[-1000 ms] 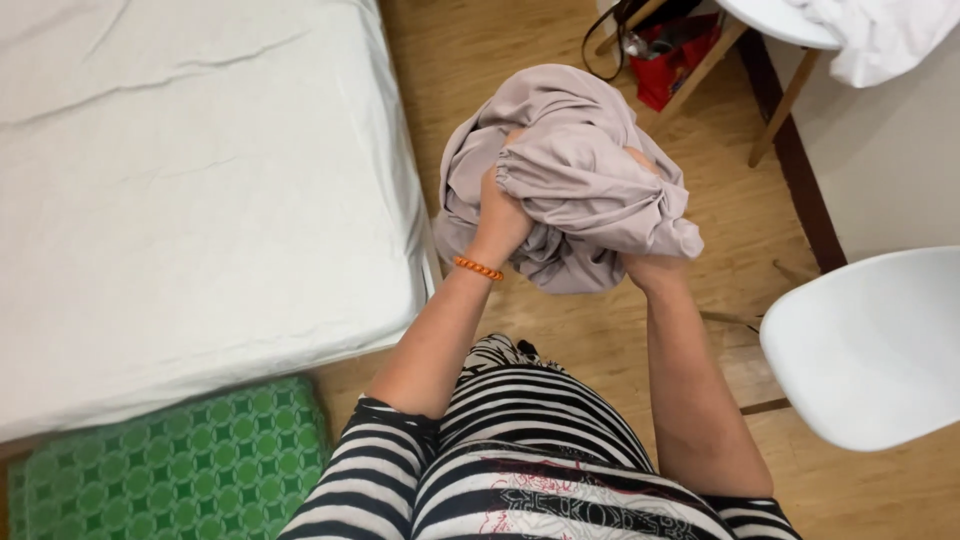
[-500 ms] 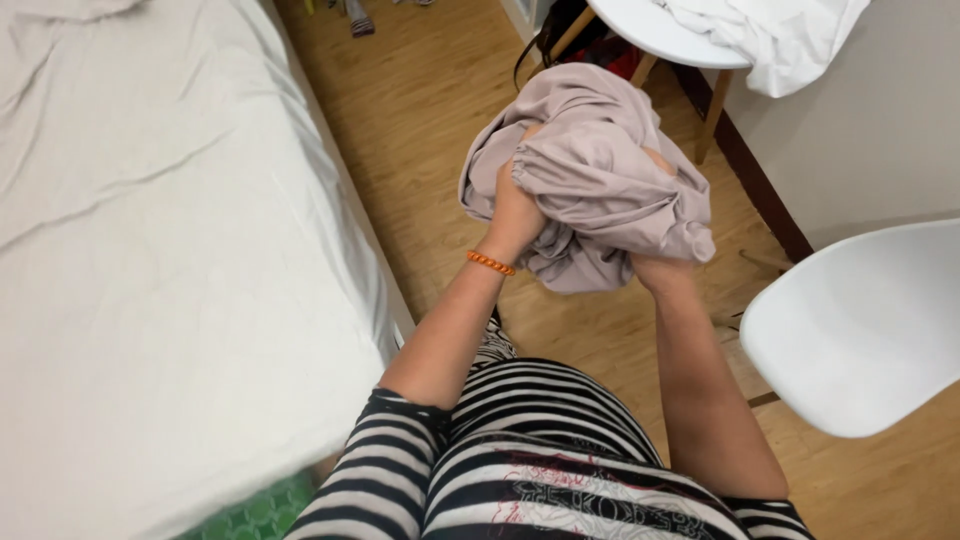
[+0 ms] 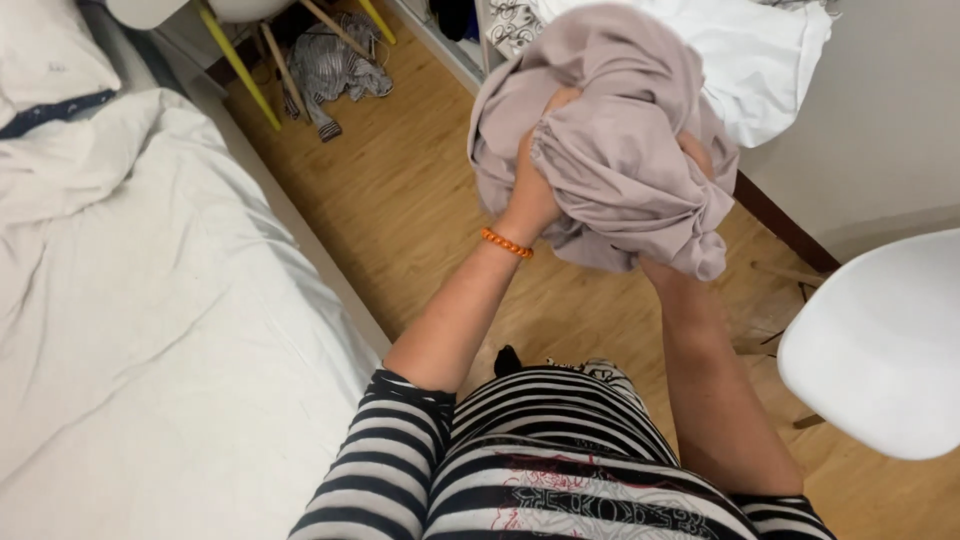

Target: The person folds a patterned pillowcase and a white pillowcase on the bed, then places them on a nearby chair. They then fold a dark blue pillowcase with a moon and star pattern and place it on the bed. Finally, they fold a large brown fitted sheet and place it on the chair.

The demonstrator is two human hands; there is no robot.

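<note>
Bunched mauve cloth [image 3: 610, 150], left hand [image 3: 535, 190] fingers tucked inside, right hand [image 3: 695, 150] buried

Left hand [image 3: 535, 195] and right hand [image 3: 697, 150] grip a bunched grey cloth [image 3: 610, 140] above the wooden floor [image 3: 400, 200].

Both arms are stretched forward; the left hand [image 3: 535, 190] is clenched, the right hand [image 3: 697, 152] is mostly hidden
</note>
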